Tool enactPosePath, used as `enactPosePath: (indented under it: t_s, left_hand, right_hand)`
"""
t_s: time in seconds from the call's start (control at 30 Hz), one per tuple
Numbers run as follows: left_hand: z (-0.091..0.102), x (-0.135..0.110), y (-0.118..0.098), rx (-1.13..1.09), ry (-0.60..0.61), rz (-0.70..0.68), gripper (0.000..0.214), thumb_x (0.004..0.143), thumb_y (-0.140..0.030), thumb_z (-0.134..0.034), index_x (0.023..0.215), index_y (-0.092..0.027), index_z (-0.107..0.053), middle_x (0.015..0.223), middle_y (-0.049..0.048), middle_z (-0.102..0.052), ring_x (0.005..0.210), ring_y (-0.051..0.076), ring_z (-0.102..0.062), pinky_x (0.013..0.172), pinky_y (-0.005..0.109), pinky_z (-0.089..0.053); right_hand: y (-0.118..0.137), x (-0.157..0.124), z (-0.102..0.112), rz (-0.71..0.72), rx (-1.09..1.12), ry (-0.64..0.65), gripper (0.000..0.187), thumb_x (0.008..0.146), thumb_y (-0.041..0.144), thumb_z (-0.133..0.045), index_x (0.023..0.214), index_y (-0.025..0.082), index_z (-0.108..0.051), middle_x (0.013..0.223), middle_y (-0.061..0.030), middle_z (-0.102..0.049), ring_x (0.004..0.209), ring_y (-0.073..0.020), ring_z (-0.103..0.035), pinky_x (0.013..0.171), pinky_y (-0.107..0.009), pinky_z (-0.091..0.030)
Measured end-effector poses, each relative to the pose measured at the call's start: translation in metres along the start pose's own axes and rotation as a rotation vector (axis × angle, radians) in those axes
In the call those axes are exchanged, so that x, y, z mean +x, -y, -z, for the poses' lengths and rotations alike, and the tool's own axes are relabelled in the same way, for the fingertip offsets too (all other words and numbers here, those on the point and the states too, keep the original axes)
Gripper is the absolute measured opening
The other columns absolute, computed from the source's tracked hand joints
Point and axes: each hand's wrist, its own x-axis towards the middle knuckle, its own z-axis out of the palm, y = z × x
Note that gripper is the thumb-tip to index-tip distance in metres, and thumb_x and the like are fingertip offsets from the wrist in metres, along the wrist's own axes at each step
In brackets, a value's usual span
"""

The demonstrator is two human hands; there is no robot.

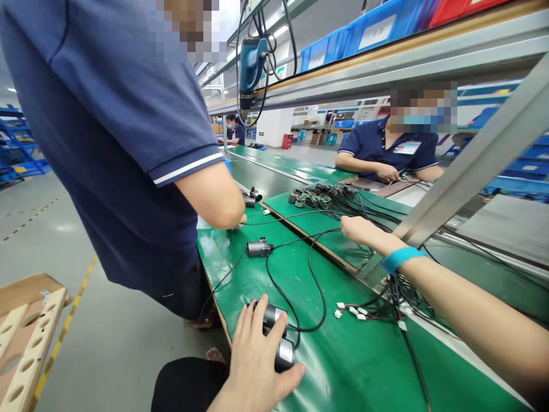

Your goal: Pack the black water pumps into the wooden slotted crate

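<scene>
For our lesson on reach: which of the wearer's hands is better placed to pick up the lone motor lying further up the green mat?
Probably the left hand. It rests on two motors on the same mat as the lone motor. The right hand is stretched out to the black cables.

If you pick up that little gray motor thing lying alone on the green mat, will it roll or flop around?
The small gray motor looks like a cylinder lying on its side on the green mat, so a push would probably roll it. Its body looks hard, likely stiff and fairly heavy for its size. The thin black cable attached to it lies in loose loops, so it would likely dangle and drag.
</scene>
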Motion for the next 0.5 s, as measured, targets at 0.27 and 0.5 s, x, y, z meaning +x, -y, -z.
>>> enactPosePath:
  t_s: [0.27,0.5]
  left_hand:
    - [-0.001,-0.002,0.001,0.017,0.000,0.009,0.080,0.062,-0.055,-0.088,0.134,-0.032,-0.061,0.150,0.0182,-0.048,0.127,0.044,-0.056,0.099,0.063,-0.054]
    - [-0.002,-0.002,0.003,0.033,0.014,0.000,0.081,0.066,-0.062,-0.084,0.137,-0.033,-0.059,0.152,0.0165,-0.046,0.128,0.041,-0.057,0.100,0.061,-0.054]
  right_hand:
    - [0.009,-0.004,-0.017,-0.010,-0.301,-0.308,0.044,0.093,0.000,-0.025,0.119,-0.020,-0.055,0.140,-0.0446,-0.035,0.132,-0.0472,-0.042,0.105,-0.057,-0.037]
    - [0.064,-0.020,0.031,0.250,-0.278,-0.428,0.047,0.104,0.018,-0.018,0.124,0.005,-0.059,0.134,-0.0243,-0.051,0.120,-0.0329,-0.047,0.095,-0.041,-0.041]
